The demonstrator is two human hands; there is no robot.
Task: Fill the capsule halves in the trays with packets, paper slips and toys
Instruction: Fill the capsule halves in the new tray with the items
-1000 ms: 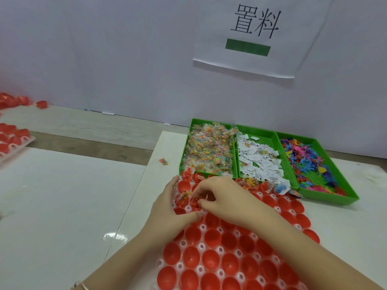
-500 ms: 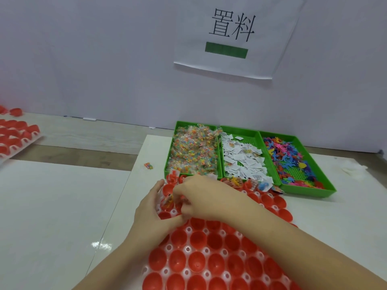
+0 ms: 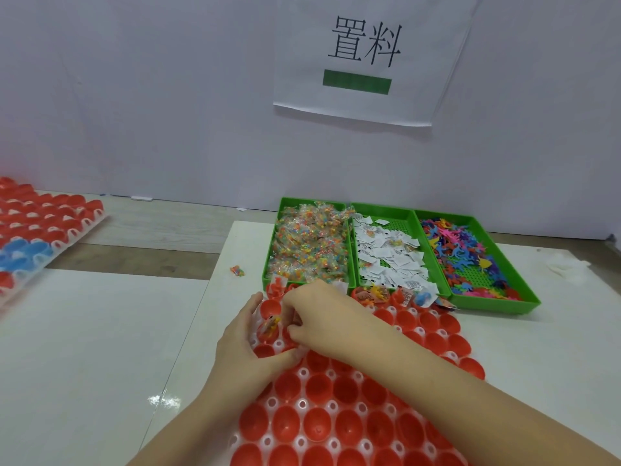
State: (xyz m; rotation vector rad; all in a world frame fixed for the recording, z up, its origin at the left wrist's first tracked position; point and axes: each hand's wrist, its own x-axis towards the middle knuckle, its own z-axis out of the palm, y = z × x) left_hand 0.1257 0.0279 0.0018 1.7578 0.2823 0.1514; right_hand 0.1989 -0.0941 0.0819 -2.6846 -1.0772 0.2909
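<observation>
A white tray (image 3: 302, 403) of red capsule halves (image 3: 317, 388) lies in front of me. Its far row (image 3: 373, 294) holds toys, slips and packets, and one half (image 3: 268, 326) in the second row holds a yellow toy. My left hand (image 3: 247, 341) rests along the tray's left edge, fingers straight and thumb on the tray. My right hand (image 3: 322, 317) is curled over the second row; its fingertips pinch a small item that they hide. Behind stand green bins of packets (image 3: 309, 243), paper slips (image 3: 386, 260) and coloured toys (image 3: 460, 250).
One loose packet (image 3: 237, 270) lies on the white table left of the bins. A second tray (image 3: 43, 223) with red and blue halves (image 3: 23, 253) sits at the far left. A paper sign (image 3: 366, 55) hangs on the wall behind.
Both hands stay at the tray's top-left corner; the right hand's fingers have shifted slightly over the second row. The camera view has moved a little.
</observation>
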